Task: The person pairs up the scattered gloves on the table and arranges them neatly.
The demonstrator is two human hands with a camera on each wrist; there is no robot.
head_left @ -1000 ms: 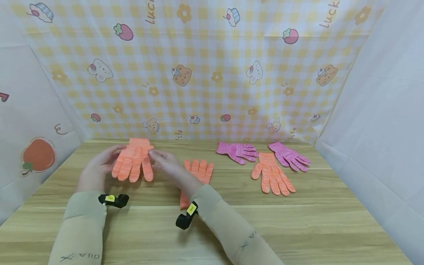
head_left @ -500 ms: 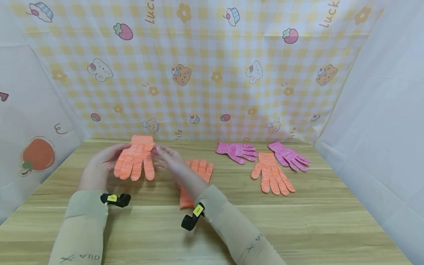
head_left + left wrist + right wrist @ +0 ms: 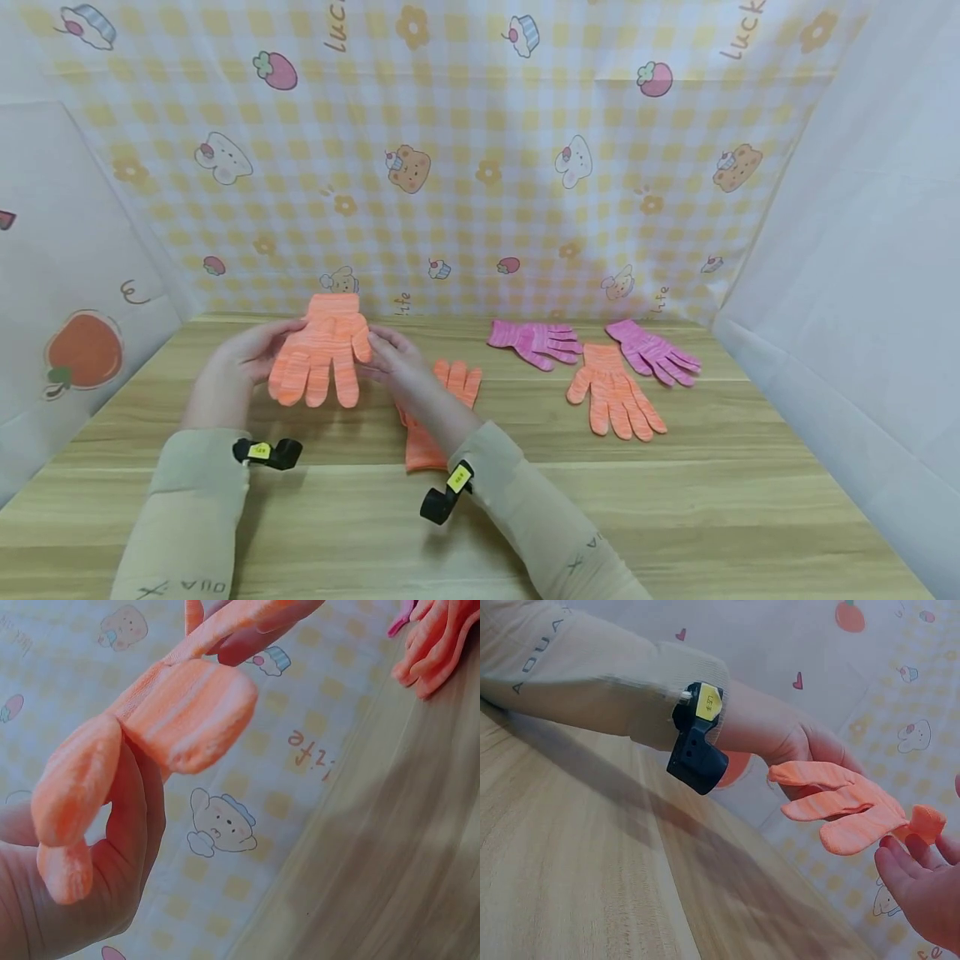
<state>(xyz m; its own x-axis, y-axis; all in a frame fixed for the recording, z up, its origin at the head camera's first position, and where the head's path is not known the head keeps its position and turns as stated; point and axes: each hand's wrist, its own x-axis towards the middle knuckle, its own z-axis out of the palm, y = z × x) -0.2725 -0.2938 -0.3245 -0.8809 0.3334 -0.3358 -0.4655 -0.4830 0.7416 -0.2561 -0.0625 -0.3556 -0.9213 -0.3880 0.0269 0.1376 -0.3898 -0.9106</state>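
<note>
In the head view an orange knitted glove is held up off the table, cuff up and fingers hanging down. My left hand grips its left edge, with fingers passing behind it. My right hand is at the glove's thumb side; in the right wrist view its loosely bent fingers touch the glove near its thumb and cuff, the thumb apart. A second orange glove lies flat under my right forearm, partly hidden. To the right lie another orange glove and two pink gloves, one left and one right.
The wooden table reaches a checked cloth backdrop. White cloth walls stand at the left and right. A black camera sits on my right wrist, another on my left.
Both hands have moved slightly right and up with the orange glove. The glove's thumb, folded against it before, now stands out at its right side. The gloves on the table stay put.
</note>
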